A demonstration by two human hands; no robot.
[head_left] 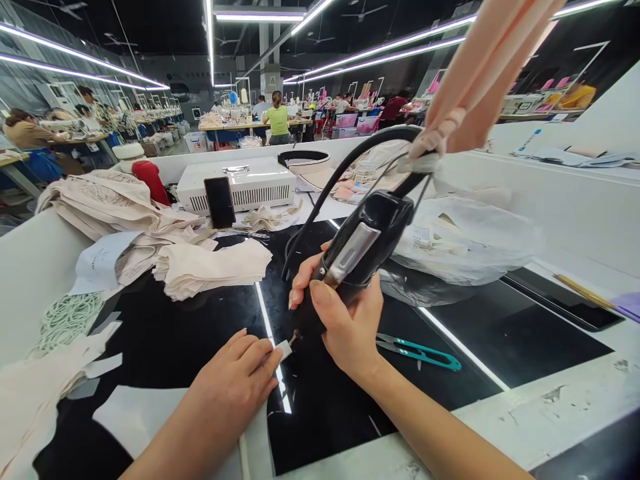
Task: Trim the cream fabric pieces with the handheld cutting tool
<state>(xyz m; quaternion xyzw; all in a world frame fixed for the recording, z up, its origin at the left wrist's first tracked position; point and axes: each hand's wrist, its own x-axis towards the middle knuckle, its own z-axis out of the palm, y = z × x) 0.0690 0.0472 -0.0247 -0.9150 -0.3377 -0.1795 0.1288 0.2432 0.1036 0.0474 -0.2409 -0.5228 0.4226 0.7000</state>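
Observation:
My right hand [350, 320] is wrapped round a black corded hand tool [383, 213] with a silver plate on its side. The tool tilts down to the left, and its small brownish metal tip [296, 335] ends near my left fingers. Fingers together, my left hand [245, 370] holds a small white strip [285, 350] low over the glossy black board [330, 413]. The strip's end points at the tip; whether they touch I cannot tell. A twisted pink cloth [465, 87] ties the tool from above. Teal thread snips [425, 352] lie right of my right hand.
Pale fabric pieces [215, 263] are stacked at the left, by mint-green cords [70, 323]. A phone [219, 202] leans against a white vented box [237, 183]. At the right stand a clear plastic bag [465, 233] and a brown pen-like stick [583, 290]. Other people work far behind.

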